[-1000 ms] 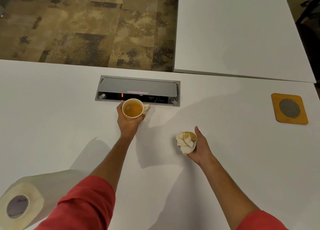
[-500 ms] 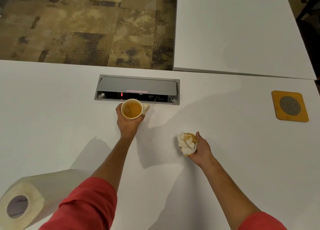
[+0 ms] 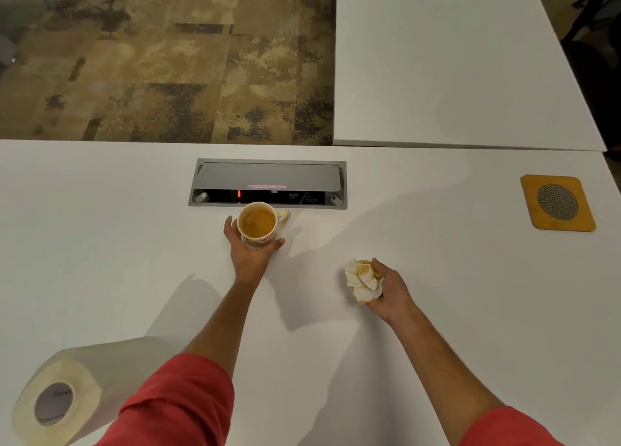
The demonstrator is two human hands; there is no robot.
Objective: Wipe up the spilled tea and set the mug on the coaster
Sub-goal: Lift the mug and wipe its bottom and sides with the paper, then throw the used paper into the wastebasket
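A grey power socket box (image 3: 267, 183) is sitting just beyond the mug (image 3: 257, 224); a paper towel roll (image 3: 64, 395) is lying near left. The coaster (image 3: 557, 202) is lying far right on the table (image 3: 470, 277), unobstructed. The left hand (image 3: 250, 254) is wrapping the tea-filled mug, arm extended forward. The right hand (image 3: 386, 289) is clutching a stained crumpled paper towel (image 3: 363, 279), palm turned leftward.

Between the mug (image 3: 257, 224) and the coaster (image 3: 557, 202) near the right edge, the white table (image 3: 437, 244) lay bare. The recessed socket box (image 3: 267, 183) sat flush behind. A paper roll (image 3: 67, 392) occupied the near left corner.
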